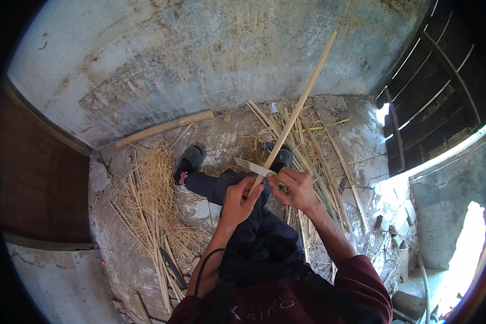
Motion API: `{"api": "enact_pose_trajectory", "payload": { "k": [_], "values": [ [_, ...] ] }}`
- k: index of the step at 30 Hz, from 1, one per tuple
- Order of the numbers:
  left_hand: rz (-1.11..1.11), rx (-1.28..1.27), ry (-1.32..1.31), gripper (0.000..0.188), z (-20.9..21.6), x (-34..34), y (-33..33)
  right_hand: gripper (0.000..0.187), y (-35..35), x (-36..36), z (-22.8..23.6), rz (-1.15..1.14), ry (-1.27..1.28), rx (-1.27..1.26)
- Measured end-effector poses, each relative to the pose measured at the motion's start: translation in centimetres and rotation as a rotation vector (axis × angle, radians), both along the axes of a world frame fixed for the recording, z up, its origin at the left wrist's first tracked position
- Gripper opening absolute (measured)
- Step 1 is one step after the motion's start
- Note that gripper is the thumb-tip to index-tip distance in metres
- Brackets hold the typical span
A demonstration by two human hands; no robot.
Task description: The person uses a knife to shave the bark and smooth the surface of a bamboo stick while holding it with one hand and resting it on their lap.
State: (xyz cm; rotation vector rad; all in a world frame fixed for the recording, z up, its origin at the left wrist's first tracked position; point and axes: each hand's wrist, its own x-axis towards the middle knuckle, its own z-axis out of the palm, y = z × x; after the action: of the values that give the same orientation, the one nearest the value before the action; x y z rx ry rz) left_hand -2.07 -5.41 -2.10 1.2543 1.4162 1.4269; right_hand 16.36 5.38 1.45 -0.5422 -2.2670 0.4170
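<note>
A long, pale bamboo strip [302, 100] slants up and away to the right from my lap. Its near end is gripped by my left hand [240, 201], the fingers closed round it. My right hand [295, 189] is closed on the handle of a knife [252, 166], and a bit of green shows at the grip. The flat, bright blade lies across the strip just beyond my left fingers, its tip toward the left. Most of the handle is hidden by my fingers.
Curly shavings and thin strips [157, 189] heap on the floor at left, beside my shoe [190, 160]. Split bamboo lengths [329, 181] lie to the right. A thick pole [164, 128] rests near the stained wall [200, 59]. Rubble [397, 224] sits far right.
</note>
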Motion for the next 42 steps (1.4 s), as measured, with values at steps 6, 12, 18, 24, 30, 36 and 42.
{"api": "enact_pose_trajectory", "payload": {
  "k": [6, 12, 18, 24, 30, 36, 42],
  "values": [
    [0.023, -0.001, 0.03, 0.02, 0.2, 0.1, 0.1, 0.014, 0.9, 0.2, 0.0, -0.03, 0.032, 0.052],
    [0.02, -0.02, 0.039, 0.018, 0.3, 0.0, 0.1, 0.01, 1.5, 0.5, 0.7, -0.076, -0.01, 0.102],
    [0.009, -0.041, 0.015, 0.019, 0.2, -0.2, -0.2, 0.01, 3.9, 2.0, 1.8, -0.193, 0.149, -0.036],
    [0.004, -0.055, -0.052, 0.019, -0.1, -0.3, -0.1, 0.014, 1.0, 1.2, 1.1, 0.014, 0.045, -0.023],
    [0.028, 0.024, -0.034, 0.019, -0.3, 0.0, 0.1, 0.011, -0.3, 0.0, 0.2, 0.021, 0.009, -0.064],
    [0.042, -0.026, 0.006, 0.019, -0.2, -0.2, 0.1, 0.012, 0.3, 0.0, -0.3, 0.007, -0.004, 0.004],
    [0.087, -0.022, 0.007, 0.018, 0.2, 0.2, 0.4, 0.01, 0.5, -0.3, -0.2, -0.016, 0.017, -0.006]
  ]
}}
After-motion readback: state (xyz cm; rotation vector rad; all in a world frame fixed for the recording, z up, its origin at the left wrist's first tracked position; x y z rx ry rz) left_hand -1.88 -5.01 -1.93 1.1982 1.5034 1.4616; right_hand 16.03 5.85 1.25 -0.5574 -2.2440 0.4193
